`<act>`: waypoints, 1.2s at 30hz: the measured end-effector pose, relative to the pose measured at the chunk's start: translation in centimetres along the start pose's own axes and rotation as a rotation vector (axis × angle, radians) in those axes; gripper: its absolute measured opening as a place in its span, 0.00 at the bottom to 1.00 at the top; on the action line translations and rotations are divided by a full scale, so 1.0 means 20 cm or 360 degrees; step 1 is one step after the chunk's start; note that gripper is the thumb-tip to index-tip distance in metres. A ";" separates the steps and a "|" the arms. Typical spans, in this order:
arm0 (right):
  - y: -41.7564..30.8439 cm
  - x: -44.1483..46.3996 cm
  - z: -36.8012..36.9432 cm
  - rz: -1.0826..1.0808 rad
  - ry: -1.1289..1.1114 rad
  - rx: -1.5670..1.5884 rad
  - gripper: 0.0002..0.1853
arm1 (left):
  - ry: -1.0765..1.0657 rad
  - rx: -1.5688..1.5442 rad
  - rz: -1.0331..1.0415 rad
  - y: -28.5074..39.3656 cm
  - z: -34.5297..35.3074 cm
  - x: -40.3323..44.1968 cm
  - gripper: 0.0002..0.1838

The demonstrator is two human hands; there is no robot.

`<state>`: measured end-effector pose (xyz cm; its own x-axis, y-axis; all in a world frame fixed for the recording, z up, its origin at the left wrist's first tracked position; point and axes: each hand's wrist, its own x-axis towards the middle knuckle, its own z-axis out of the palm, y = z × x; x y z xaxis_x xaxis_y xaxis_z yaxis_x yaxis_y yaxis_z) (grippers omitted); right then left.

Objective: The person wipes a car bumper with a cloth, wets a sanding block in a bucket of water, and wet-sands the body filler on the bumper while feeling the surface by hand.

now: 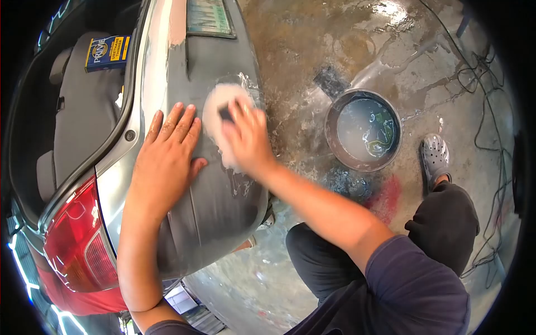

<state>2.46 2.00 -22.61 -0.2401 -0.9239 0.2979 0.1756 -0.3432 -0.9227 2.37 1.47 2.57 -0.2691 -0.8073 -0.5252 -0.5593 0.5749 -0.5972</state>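
Observation:
My left hand (pixel 167 156) lies flat, fingers spread, on the grey rear bumper (pixel 206 206) of a car. My right hand (pixel 245 137) presses on a pale, wet-looking patch (pixel 215 103) of the bumper, slightly smeared by motion. Its fingers are closed on a small dark piece of sandpaper (pixel 225 113), mostly hidden beneath them. Milky streaks of liquid surround the patch. To the left of my left hand is the silver body edge, with the red tail light (pixel 75 240) below it.
A round bucket (pixel 330 139) of cloudy water with something greenish in it stands on the wet concrete floor. Behind it lies a dark flat piece (pixel 331 82). A cable (pixel 497 151) loops at right. A blue and yellow box (pixel 107 54) sits inside the open trunk.

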 end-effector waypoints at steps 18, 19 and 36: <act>-0.05 0.13 0.01 0.0313 0.0043 0.0361 0.27 | -0.0025 0.0017 0.0004 0.00 0.01 0.01 0.40; -0.14 -0.01 -0.03 0.0209 -0.0040 0.0368 0.26 | -0.0014 0.0019 -0.0001 0.00 0.00 0.02 0.40; -0.07 0.01 -0.08 -0.0028 -0.0162 0.0337 0.25 | -0.0006 0.0023 0.0006 0.00 0.01 0.00 0.37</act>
<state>0.61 2.58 -21.65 -0.1494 -0.9262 0.3463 0.3710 -0.3771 -0.8486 2.40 1.49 2.41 -0.2684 -0.8045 -0.5298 -0.5470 0.5800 -0.6036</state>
